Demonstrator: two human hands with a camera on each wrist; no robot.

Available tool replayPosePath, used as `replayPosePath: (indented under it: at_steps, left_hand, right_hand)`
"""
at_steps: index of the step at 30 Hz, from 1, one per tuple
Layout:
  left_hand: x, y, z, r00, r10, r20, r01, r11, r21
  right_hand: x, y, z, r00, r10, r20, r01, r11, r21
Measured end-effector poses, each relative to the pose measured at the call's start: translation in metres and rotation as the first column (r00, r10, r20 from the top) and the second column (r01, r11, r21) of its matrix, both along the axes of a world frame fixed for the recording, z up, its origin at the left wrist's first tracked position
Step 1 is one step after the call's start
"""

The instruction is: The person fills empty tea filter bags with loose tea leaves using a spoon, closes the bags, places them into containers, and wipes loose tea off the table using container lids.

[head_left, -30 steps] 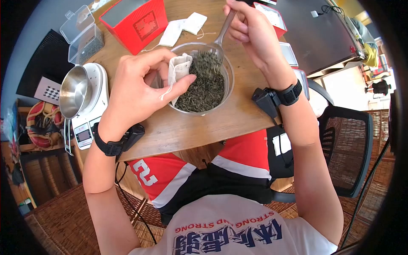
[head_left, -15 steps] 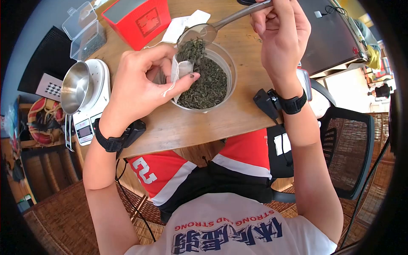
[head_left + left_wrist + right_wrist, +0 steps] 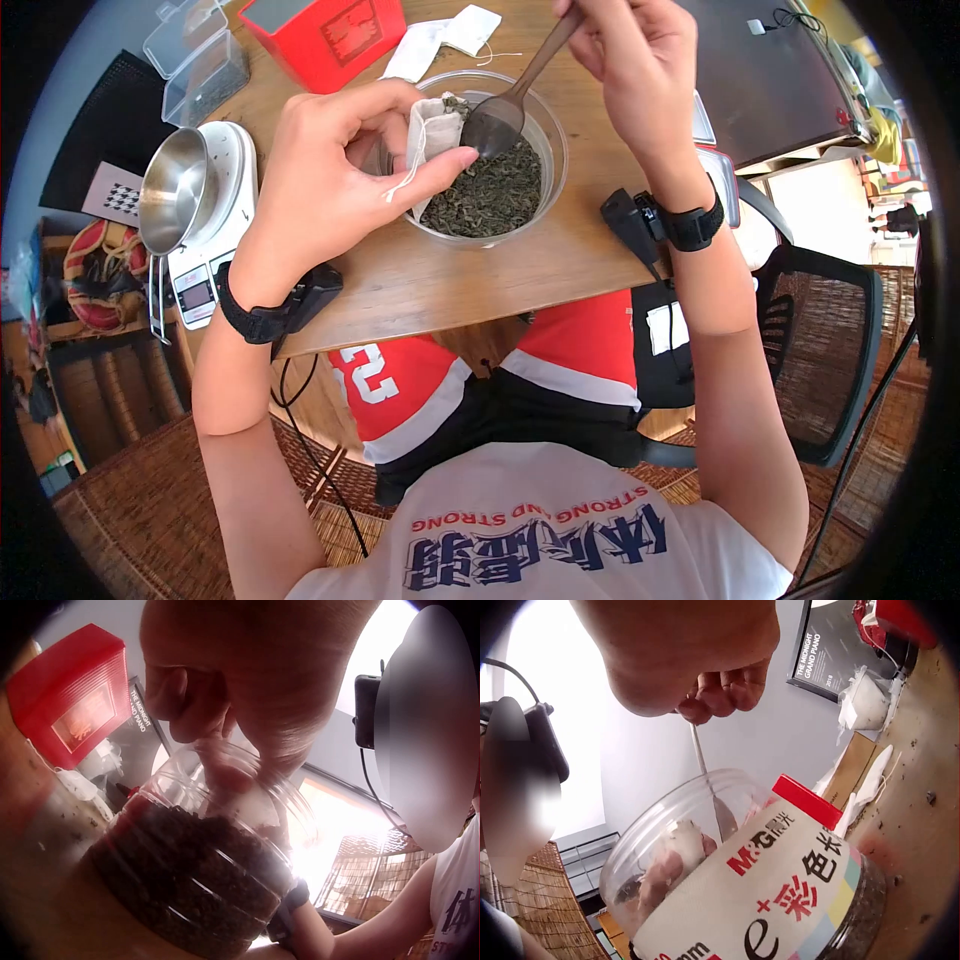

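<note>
My left hand (image 3: 330,185) pinches a small white tea bag (image 3: 430,135), its string hanging over my fingers. A few dark leaves show at the bag's mouth. Fingers and bag sit inside the rim of a clear plastic jar (image 3: 727,787) holding dried tea leaves (image 3: 490,200). My right hand (image 3: 640,70) grips the handle of a grey spoon (image 3: 497,125), raised above the jar's far side. The spoon's bowl slants down right beside the bag's opening, with no heap of leaves on it. In the right wrist view the jar carries a printed label (image 3: 780,877).
A red box (image 3: 335,45) and white tea bags (image 3: 440,42) lie beyond the jar. To the left are a kitchen scale (image 3: 235,180) with a metal pan (image 3: 175,190) on it, and a lidded clear box (image 3: 205,80). The wooden table's front edge runs close to my lap.
The spoon came up heaped with leaves and tipped at the bag; its heap is gone now. My right hand has moved a little left, while my left hand keeps pinching the bag.
</note>
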State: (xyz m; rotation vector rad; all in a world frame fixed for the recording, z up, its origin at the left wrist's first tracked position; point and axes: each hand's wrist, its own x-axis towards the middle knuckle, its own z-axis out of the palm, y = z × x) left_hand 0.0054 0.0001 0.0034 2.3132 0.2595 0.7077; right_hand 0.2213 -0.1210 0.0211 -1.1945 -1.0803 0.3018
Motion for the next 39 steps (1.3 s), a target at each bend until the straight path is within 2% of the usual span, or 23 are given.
replayPosePath:
  at_steps: [1, 2, 6, 9, 15, 17, 19, 21, 22, 23, 25, 26, 28, 29, 31, 32, 34, 35, 36, 38, 39]
  left_hand:
    - [0.0, 0.0, 0.001, 1.0, 0.005, 0.0, -0.005, 1.0, 0.029]
    - [0.001, -0.001, 0.001, 1.0, 0.009, -0.003, -0.009, 0.999, 0.033]
    - [0.003, 0.001, 0.001, 0.999, 0.031, 0.031, -0.032, 0.999, 0.034]
    - [-0.001, 0.001, 0.004, 0.999, -0.031, 0.008, 0.031, 0.999, 0.025]
    - [-0.004, 0.004, 0.015, 0.995, -0.047, 0.083, 0.042, 0.997, 0.059]
    - [-0.005, -0.003, 0.018, 0.987, 0.024, 0.156, -0.015, 0.998, -0.063]
    - [-0.016, -0.005, 0.023, 0.983, 0.077, 0.168, -0.064, 0.995, -0.079]
    - [-0.025, -0.002, 0.024, 0.974, -0.029, 0.226, -0.005, 0.989, 0.147]
    - [-0.026, -0.003, 0.026, 0.981, -0.014, 0.195, -0.018, 0.987, 0.159]
    - [-0.028, -0.005, 0.028, 0.982, -0.06, 0.176, 0.036, 0.99, 0.138]
    - [-0.03, -0.012, 0.03, 0.973, -0.154, 0.169, 0.14, 0.986, 0.091]
    - [-0.031, -0.016, 0.031, 0.963, -0.199, 0.181, 0.192, 0.98, 0.059]
    - [-0.033, -0.024, 0.031, 0.927, -0.301, 0.225, 0.312, 0.95, -0.018]
    - [-0.033, -0.028, 0.031, 0.902, -0.352, 0.25, 0.377, 0.924, -0.059]
    - [-0.034, -0.036, 0.033, 0.845, -0.449, 0.291, 0.497, 0.86, -0.116]
    - [-0.034, -0.039, 0.034, 0.814, -0.495, 0.305, 0.552, 0.822, -0.14]
    - [-0.034, -0.044, 0.035, 0.74, -0.582, 0.337, 0.657, 0.733, -0.177]
    - [-0.034, -0.046, 0.035, 0.746, -0.58, 0.329, 0.652, 0.736, -0.181]
    - [-0.033, -0.046, 0.034, 0.737, -0.584, 0.34, 0.665, 0.717, -0.21]
    - [-0.035, -0.046, 0.035, 0.732, -0.587, 0.347, 0.674, 0.699, -0.24]
    - [-0.036, -0.044, 0.038, 0.733, -0.611, 0.298, 0.673, 0.715, -0.188]
  right_hand:
    - [-0.002, 0.001, -0.002, 0.997, 0.054, -0.061, -0.059, 0.995, -0.085]
    - [-0.004, 0.003, -0.004, 0.99, 0.08, -0.119, -0.092, 0.991, -0.098]
    - [-0.004, 0.008, -0.007, 0.993, 0.087, -0.082, -0.102, 0.975, -0.198]
    - [0.001, 0.007, -0.009, 0.978, 0.134, -0.157, -0.159, 0.975, -0.156]
    - [0.003, 0.006, -0.01, 0.988, 0.084, -0.132, -0.107, 0.978, -0.178]
    - [0.006, 0.005, -0.014, 0.988, 0.093, -0.12, -0.112, 0.98, -0.165]
    - [-0.003, 0.007, -0.01, 0.982, 0.089, -0.17, -0.119, 0.977, -0.179]
    - [-0.01, 0.008, -0.008, 0.983, -0.062, -0.172, 0.027, 0.98, -0.198]
    - [-0.011, 0.009, -0.01, 0.984, -0.074, -0.159, 0.05, 0.987, -0.151]
    - [-0.017, 0.006, -0.006, 0.995, -0.091, -0.028, 0.086, 0.988, -0.127]
    - [-0.015, 0.003, -0.002, 0.997, -0.065, 0.036, 0.07, 0.983, -0.169]
    - [-0.011, 0.004, -0.006, 0.998, -0.046, 0.033, 0.051, 0.985, -0.167]
    - [-0.002, 0.003, -0.01, 0.994, 0.012, -0.109, -0.025, 0.993, -0.118]
    - [0.0, 0.0, -0.011, 0.994, 0.015, -0.109, -0.029, 0.991, -0.129]
    - [0.003, -0.003, -0.014, 0.987, -0.125, 0.096, 0.143, 0.968, -0.208]
    - [0.01, -0.007, -0.015, 0.992, -0.041, 0.119, 0.067, 0.973, -0.222]
    - [0.015, -0.008, -0.018, 0.987, -0.064, 0.145, 0.094, 0.972, -0.214]
    - [0.017, -0.01, -0.02, 0.98, -0.089, 0.179, 0.129, 0.966, -0.224]
    - [0.025, -0.012, -0.021, 0.991, -0.007, 0.133, 0.038, 0.972, -0.233]
    - [0.03, -0.013, -0.024, 0.995, 0.01, 0.094, 0.012, 0.973, -0.231]
    - [0.031, -0.013, -0.025, 0.997, 0.024, 0.068, -0.008, 0.973, -0.23]
